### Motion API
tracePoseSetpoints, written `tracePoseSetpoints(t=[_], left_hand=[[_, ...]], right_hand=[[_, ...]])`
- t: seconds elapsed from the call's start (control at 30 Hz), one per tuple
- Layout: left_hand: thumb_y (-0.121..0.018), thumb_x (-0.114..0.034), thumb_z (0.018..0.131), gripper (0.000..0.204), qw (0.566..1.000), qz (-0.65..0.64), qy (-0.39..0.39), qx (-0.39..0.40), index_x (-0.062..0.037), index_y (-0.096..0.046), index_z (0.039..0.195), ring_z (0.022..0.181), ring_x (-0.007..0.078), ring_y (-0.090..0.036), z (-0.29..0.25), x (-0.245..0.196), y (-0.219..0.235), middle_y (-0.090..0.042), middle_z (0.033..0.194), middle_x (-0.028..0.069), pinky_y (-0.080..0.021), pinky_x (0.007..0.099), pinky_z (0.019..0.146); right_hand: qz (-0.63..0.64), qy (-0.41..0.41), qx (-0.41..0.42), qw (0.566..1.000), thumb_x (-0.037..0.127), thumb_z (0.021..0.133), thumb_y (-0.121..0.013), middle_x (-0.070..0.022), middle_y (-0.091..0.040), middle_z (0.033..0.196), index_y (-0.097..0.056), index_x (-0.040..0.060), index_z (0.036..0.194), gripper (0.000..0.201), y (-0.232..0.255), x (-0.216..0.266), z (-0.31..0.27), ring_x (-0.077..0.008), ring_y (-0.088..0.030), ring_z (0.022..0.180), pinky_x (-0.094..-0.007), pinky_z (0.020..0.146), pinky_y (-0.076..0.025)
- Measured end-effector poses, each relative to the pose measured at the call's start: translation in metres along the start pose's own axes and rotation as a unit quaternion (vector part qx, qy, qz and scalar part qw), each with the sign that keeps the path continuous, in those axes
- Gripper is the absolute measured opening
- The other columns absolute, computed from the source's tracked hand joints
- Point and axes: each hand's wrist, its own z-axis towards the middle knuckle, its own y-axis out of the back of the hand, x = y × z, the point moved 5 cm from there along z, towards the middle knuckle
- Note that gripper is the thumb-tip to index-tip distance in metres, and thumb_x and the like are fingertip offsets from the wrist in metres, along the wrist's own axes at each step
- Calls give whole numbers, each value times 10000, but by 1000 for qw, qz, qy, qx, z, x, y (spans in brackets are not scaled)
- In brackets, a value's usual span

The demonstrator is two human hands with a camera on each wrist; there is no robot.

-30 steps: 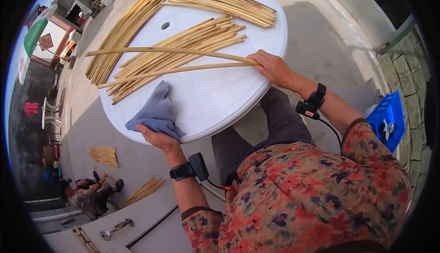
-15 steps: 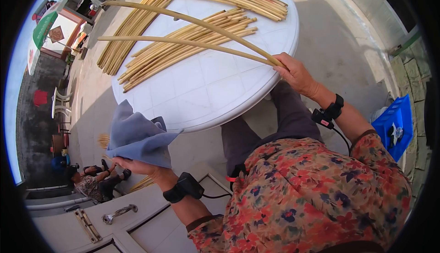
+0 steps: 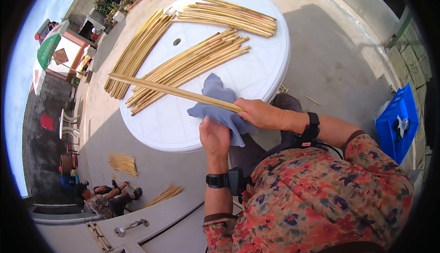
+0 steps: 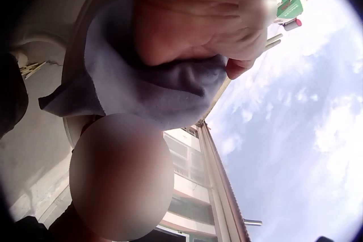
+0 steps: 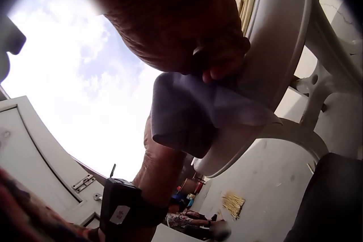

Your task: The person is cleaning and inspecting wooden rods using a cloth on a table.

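My right hand (image 3: 263, 113) grips the near end of long tan reed sticks (image 3: 169, 88), which lie close together and point left over the table. A grey-blue cloth (image 3: 213, 88) drapes under and around the sticks beside that hand. Just below, my left hand (image 3: 214, 138) holds the cloth against them, its fingers partly hidden by the fabric. In the left wrist view, the fingers curl over the cloth (image 4: 147, 91). In the right wrist view, the cloth (image 5: 187, 106) hangs right at the right hand's fingertips.
On the round white table (image 3: 174, 136) lie three bundles of similar sticks: a left one (image 3: 137, 56), a middle one (image 3: 188, 67) and a far one (image 3: 229, 17). A blue crate (image 3: 398, 125) stands at right. Another person (image 3: 107, 200) sits at lower left near stick bundles (image 3: 123, 164).
My left hand has brought the cloth up and right from the table's near-left edge to the sticks by my right hand. The spread sticks have come together, and the right hand has moved lower and left.
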Motion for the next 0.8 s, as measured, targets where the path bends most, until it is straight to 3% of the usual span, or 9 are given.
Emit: tracePoseSetpoints(t=[0.03,0.13,0.2,0.23,0.3,0.53,0.67,0.7,0.8], left_hand=[[-473,-231,830,443,1000,28,12,7,-3,-388,1201,1148,228,-404,-2,3,5,-446,1222,114,-288,379,997],[-520,-141,790,453,990,128,55,32,9,-383,1194,1137,218,-400,-10,12,7,-451,1187,113,-280,375,1002],[-535,-108,796,457,987,147,58,18,16,-370,1204,1053,223,-471,-9,14,10,-480,1134,122,-368,362,923],[-552,-129,808,406,975,211,62,-14,11,-403,1158,944,208,-514,-7,11,17,-516,1050,113,-418,336,836],[-596,-189,825,308,960,274,40,-50,-1,-465,1031,657,161,-558,0,10,22,-566,812,76,-484,268,590],[-501,-331,876,362,970,241,37,14,17,-451,960,535,160,-529,4,8,3,-539,735,84,-465,296,435],[-464,-356,893,380,959,255,-104,-69,18,-461,965,679,205,-580,10,-1,-21,-545,816,127,-505,314,568],[-388,-409,908,483,963,243,-113,-39,36,-445,1087,944,277,-554,14,-4,-25,-530,1033,180,-474,357,794],[-327,-432,915,529,994,104,-28,-31,22,-394,1178,1000,310,-524,25,-17,-20,-497,1127,193,-435,412,870]], right_hand=[[0,0,-8,1000,158,864,-460,-209,-550,876,-443,21,1009,200,-1,-1,0,-393,-529,845,-431,733,-421],[-8,-20,1,1000,166,868,-448,-205,-558,746,-440,12,964,182,0,0,-4,-372,-562,691,-419,643,-449],[115,-84,67,988,160,869,-425,-159,-539,635,-444,10,917,159,-6,1,-3,-281,-554,514,-371,502,-457],[110,-88,54,989,160,869,-425,-159,-539,635,-444,10,917,159,-4,2,-3,-281,-554,514,-371,502,-457],[167,-113,146,969,139,890,-407,-56,-486,630,-445,27,953,134,-13,3,-4,-129,-512,492,-281,445,-419],[249,-103,188,944,153,879,-390,-46,-488,600,-458,5,888,164,-8,23,-1,-147,-523,473,-270,409,-418],[195,10,93,976,195,902,-384,-79,-510,627,-455,7,897,201,4,30,-5,-199,-559,587,-304,527,-444],[128,46,67,988,212,908,-386,-92,-517,636,-446,11,905,210,9,32,-9,-223,-562,616,-320,565,-444],[69,3,104,992,231,915,-388,-104,-525,640,-419,23,903,211,11,9,-36,-274,-550,612,-354,579,-430]])
